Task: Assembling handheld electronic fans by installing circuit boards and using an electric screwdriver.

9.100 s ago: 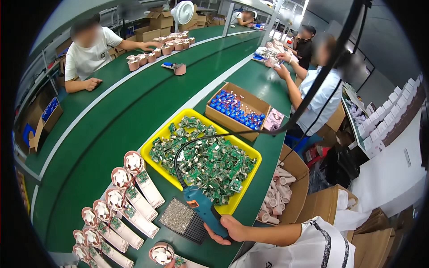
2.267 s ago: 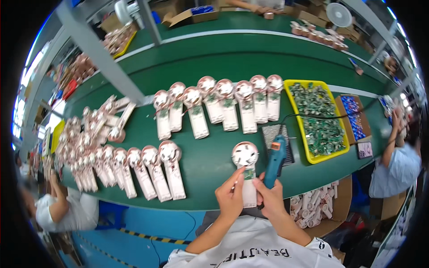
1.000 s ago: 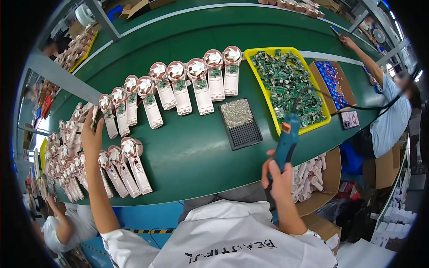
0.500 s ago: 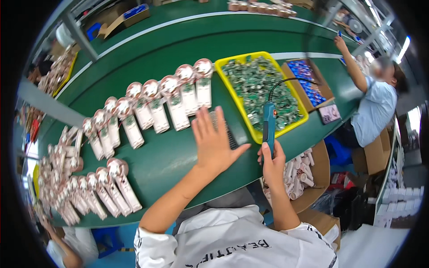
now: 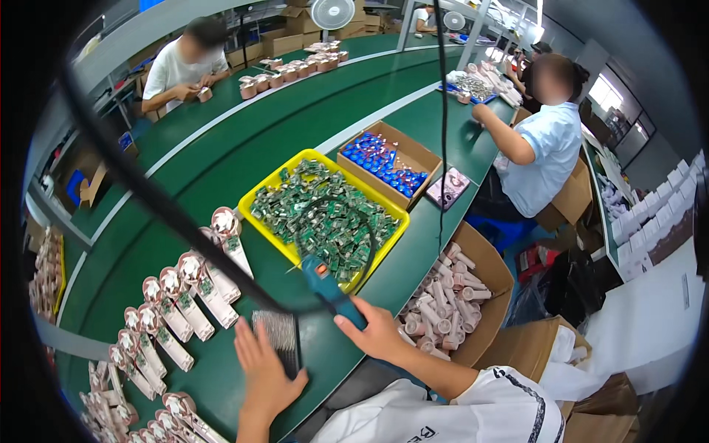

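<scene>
My right hand (image 5: pixel 380 334) grips a teal corded electric screwdriver (image 5: pixel 330 292), its thin tip pointing left beside a yellow tray (image 5: pixel 249 212). The tray is heaped with green circuit boards (image 5: pixel 317 196). My left hand (image 5: pixel 267 376) holds nothing; its fingers are spread over the green bench, at the side of a dark-edged block (image 5: pixel 279 332) with fine metal rows on top. Left of that block stretches a row of pale pink housings (image 5: pixel 214 297) with round heads and small green boards on them.
A blurred black cable (image 5: pixel 159 199) cuts across the view. Beyond the tray are a cardboard box of blue parts (image 5: pixel 384 164) and a pink patterned box (image 5: pixel 447 187). A carton of pink tubes (image 5: pixel 484 267) stands right of the bench. Co-workers sit at right (image 5: pixel 546 155) and far left (image 5: pixel 181 70).
My view has swung to the right and up, bringing a co-worker across the bench into sight. The screwdriver has gone from upright to tilted left. My left hand stays spread near the block.
</scene>
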The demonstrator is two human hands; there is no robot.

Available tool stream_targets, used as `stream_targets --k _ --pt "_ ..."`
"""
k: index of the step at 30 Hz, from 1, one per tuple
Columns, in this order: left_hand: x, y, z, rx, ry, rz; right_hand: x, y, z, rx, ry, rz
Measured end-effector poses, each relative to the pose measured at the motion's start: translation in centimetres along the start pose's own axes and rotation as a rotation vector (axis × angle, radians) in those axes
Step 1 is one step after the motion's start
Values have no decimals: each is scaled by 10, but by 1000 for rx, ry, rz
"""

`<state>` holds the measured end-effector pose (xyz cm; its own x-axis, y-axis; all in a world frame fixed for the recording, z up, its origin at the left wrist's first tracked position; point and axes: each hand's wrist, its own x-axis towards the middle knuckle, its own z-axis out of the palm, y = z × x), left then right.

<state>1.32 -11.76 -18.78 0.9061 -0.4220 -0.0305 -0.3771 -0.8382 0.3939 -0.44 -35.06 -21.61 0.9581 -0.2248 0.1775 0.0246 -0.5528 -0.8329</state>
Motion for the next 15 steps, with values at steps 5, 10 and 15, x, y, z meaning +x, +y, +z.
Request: stream_targets --k 5,10,15 --pt "-44 -27 -19 -193 -57 -93 2 -9 14 -250 -59 -120" --pt "-68 -39 -25 34 -10 12 6 -20 17 -359 -79 -148" --pt "-95 -47 -22 -36 -69 -40 -5 -32 16 -370 -109 -214"
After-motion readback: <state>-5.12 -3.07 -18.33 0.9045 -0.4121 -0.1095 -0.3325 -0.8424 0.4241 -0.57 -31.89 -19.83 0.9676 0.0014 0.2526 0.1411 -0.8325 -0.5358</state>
